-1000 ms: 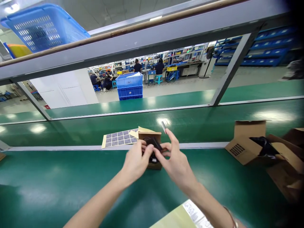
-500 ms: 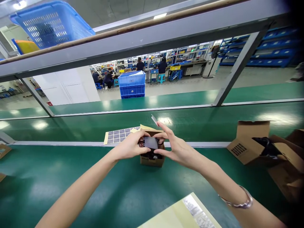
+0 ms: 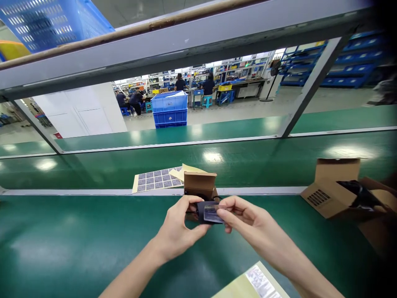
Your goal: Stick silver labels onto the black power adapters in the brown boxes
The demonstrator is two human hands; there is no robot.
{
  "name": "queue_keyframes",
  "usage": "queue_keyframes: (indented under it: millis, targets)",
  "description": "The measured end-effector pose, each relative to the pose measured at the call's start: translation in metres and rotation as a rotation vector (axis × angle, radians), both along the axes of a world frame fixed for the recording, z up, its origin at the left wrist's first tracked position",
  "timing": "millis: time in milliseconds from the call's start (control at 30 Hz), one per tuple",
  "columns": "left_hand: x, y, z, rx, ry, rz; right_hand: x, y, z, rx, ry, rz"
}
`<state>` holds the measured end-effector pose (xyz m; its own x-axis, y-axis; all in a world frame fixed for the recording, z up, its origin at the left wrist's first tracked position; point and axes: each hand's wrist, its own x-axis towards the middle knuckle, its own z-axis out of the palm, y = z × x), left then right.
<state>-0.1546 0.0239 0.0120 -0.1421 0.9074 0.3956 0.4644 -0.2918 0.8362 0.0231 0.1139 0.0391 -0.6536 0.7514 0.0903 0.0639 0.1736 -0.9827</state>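
My left hand (image 3: 180, 227) grips a small black device (image 3: 201, 212) by its left side, fingers above and thumb below. With thumb and fingertips, my right hand (image 3: 240, 213) pinches a clear rectangular piece (image 3: 211, 213) lying over the front of the device. Just behind the device stands an open small cardboard box (image 3: 200, 182), its lid raised; the device and my hands hide most of its lower part. A sheet of grey square labels (image 3: 155, 180) with a peeled yellowish backing lies behind and left of the box.
Open cardboard boxes (image 3: 328, 196) with black plastic stand at the right. A pale yellow sheet (image 3: 238, 285) lies at the near edge. A metal frame (image 3: 297, 95) spans the bench, with a blue basket (image 3: 52, 25) above. People sit beyond stacked blue crates (image 3: 170, 109).
The device has come up and nearer, out of the box. My right hand has let go of its side and brought the clear piece from its raised finger onto the device's front.
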Motion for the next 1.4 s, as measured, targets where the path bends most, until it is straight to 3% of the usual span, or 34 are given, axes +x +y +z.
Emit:
queue_keyframes:
  millis: [333, 867, 1033, 1133, 1200, 1267, 1400]
  targets:
    - [0.0, -0.003, -0.009, 0.056, 0.059, -0.005, -0.004, -0.002, 0.001, -0.05, -0.149, 0.033]
    - [0.0, -0.003, -0.014, 0.112, 0.114, 0.015, -0.004, -0.001, 0.0, -0.061, -0.163, 0.066]
    - [0.003, -0.002, -0.016, 0.168, 0.132, 0.043, -0.008, -0.006, -0.003, 0.13, -0.248, -0.04]
    - [0.006, -0.001, -0.019, 0.185, 0.139, 0.073, -0.012, -0.009, -0.011, 0.389, -0.282, -0.236]
    - [0.006, -0.001, -0.02, 0.19, 0.142, 0.062, -0.015, -0.007, -0.017, 0.48, -0.232, -0.342]
    - [0.006, 0.002, -0.021, 0.198, 0.139, 0.029, -0.018, -0.004, -0.022, 0.441, -0.159, -0.284]
    - [0.007, 0.009, -0.022, 0.208, 0.093, 0.015, -0.025, 0.002, -0.033, 0.176, 0.018, -0.079]
